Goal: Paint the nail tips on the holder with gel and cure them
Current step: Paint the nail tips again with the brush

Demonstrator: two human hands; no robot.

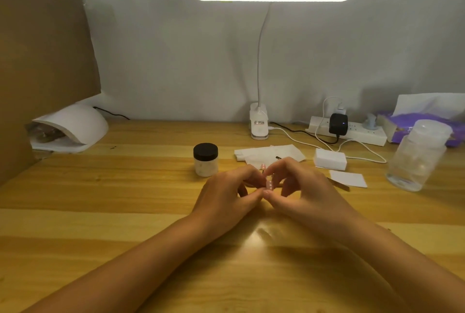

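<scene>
My left hand (226,192) and my right hand (299,186) meet at the middle of the wooden table (100,212). Together their fingertips pinch a small pink nail tip with pale dots (269,185). Just beyond the fingers another pink nail tip (263,166) shows, partly hidden. A holder is not plainly visible. A white curing lamp (75,126) sits at the back left, its mouth facing right. A jar with a black lid (205,159) stands left of my hands.
White wipes (269,154) lie behind my hands, with a white pad block (330,158) and a flat pad (348,178) to the right. A clear pump bottle (417,154), a power strip (352,132), a tissue pack (412,124) and a clip desk lamp (259,124) stand at the back.
</scene>
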